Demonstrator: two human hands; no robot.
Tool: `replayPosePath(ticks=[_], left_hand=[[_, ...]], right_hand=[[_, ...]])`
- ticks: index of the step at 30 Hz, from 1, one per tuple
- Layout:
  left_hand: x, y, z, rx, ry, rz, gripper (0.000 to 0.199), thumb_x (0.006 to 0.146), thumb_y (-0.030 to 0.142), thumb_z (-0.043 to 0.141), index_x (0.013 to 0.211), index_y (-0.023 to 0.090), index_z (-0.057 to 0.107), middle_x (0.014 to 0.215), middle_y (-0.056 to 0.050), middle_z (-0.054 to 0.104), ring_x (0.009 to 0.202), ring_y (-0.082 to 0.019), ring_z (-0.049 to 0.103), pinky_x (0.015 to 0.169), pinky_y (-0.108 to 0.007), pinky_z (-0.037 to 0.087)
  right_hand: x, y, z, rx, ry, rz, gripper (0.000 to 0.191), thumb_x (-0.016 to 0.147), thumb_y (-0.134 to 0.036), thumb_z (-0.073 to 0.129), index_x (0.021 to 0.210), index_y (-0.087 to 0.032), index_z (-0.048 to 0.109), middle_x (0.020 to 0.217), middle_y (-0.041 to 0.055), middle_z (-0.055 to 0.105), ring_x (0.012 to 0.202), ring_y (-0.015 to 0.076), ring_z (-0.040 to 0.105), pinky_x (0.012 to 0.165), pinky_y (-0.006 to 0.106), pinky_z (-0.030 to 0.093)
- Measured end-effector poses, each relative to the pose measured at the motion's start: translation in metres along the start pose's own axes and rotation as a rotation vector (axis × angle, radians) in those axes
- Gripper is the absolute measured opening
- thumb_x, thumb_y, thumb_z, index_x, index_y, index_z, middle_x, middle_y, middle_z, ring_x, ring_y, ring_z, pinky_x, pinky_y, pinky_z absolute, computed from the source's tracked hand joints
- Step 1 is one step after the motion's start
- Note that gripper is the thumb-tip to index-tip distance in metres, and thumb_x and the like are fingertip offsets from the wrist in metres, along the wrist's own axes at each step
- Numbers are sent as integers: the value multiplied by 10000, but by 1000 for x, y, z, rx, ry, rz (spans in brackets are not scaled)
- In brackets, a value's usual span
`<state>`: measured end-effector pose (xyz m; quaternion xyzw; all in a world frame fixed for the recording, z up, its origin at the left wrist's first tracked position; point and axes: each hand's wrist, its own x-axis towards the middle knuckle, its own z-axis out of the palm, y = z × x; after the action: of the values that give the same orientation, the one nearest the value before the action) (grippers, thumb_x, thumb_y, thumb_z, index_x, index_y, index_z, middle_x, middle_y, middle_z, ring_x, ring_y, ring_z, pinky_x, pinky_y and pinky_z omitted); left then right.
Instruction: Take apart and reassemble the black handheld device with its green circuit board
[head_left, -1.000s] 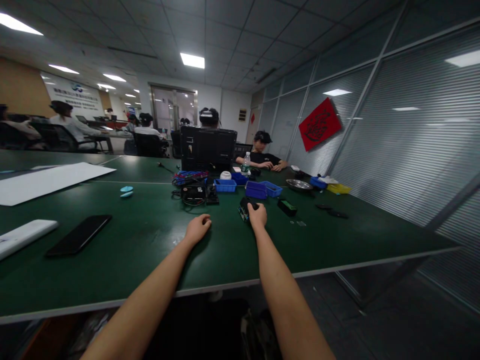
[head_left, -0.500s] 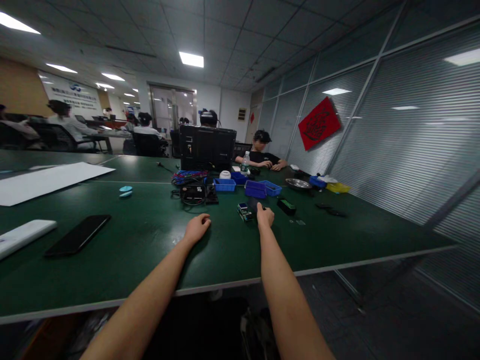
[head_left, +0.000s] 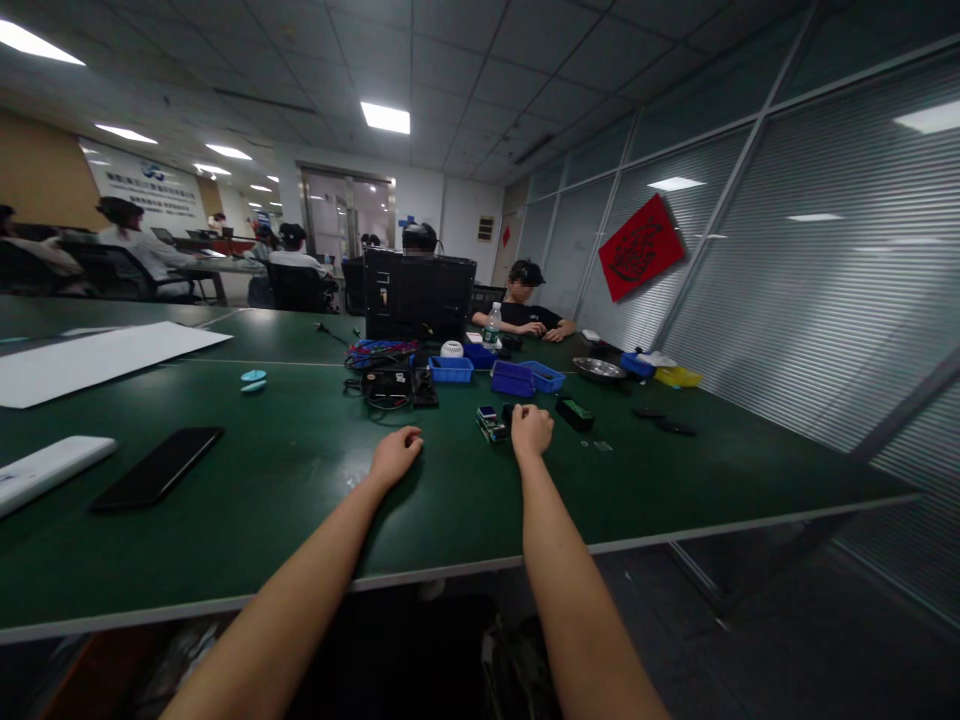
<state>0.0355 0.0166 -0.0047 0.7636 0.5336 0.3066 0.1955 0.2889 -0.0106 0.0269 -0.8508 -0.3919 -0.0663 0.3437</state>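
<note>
Here a dark piece (head_left: 508, 411), mostly hidden but apparently pinched in the right hand (head_left: 532, 430), is best kept level and clear of the circuit-board stack (head_left: 491, 425) just beside it on the worktop (head_left: 450, 510). The left hand (head_left: 395, 458) is seen loosely curled, its grip impossible to tell. Counted: two hands, one dark piece, one circuit-board stack, one green-topped box (head_left: 575, 413).

Phone (head_left: 159, 469) near desk (head_left: 285, 540) front-left; circuit board (head_left: 491, 424) mid-desk, left of right hand (head_left: 532, 431); monitor (head_left: 418, 295) behind.
</note>
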Motion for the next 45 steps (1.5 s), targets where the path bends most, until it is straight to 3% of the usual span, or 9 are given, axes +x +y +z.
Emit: replayPosePath(ticks=[5,9,13,24,30,35,40,45], left_hand=[[2,-2,2,-4,0,3,341,774,316,467,1055,179,602,969,-47,664,898,-172,593,794,-261,430],[1,-2,2,-4,-7,-3,337,774,310,466,1055,183,602,989,-44,661,914,-172,591,798,-262,431],[2,-4,3,-5,-2,2,336,773,313,466,1054,189,603,985,-41,663,912,-170,593,797,-260,432],[2,-3,2,-7,-4,-18,333,766,312,477,1051,196,603,975,-37,666,913,-168,594,791,-256,434],[1,-1,1,-22,-11,-9,332,773,311,466,1051,188,601,977,-38,663,906,-165,593,797,-252,430],[1,-3,1,-32,-11,-4,333,776,318,464,1050,187,602,984,-41,661,910,-171,592,798,-259,431],[1,-2,1,-25,-14,-7,334,776,311,465,1054,187,601,990,-44,661,914,-170,592,802,-258,432],[1,-3,1,-9,-7,-3,342,774,320,461,1055,184,601,994,-47,660,921,-178,591,808,-269,431]], right_hand=[[-17,-16,4,-118,-167,-213,449,765,-535,470,1036,-196,585,1058,119,507,1008,258,439,747,321,404],[-23,-17,11,-250,-210,-280,450,710,-431,589,1083,-181,552,1104,129,475,1055,269,400,744,315,419],[-23,-17,13,-273,-244,-280,406,739,-375,566,1090,-171,548,1112,133,471,1037,258,421,744,312,429],[-23,-23,15,-144,-307,-252,405,747,-415,518,1070,-182,590,1090,130,530,985,243,520,740,305,434],[-20,-23,16,-37,-456,-132,358,797,-449,439,925,-201,662,934,98,640,882,217,591,704,280,427],[-20,-21,10,-63,-327,-182,456,842,-481,350,1026,-167,624,1044,138,595,993,231,524,749,298,412],[-24,-23,10,-116,-312,-239,587,734,-576,491,1153,-169,536,1108,138,535,1044,262,469,773,314,409],[-24,-21,20,-128,-319,-265,455,738,-413,550,1122,-167,550,1083,130,551,1009,233,509,793,289,402]])
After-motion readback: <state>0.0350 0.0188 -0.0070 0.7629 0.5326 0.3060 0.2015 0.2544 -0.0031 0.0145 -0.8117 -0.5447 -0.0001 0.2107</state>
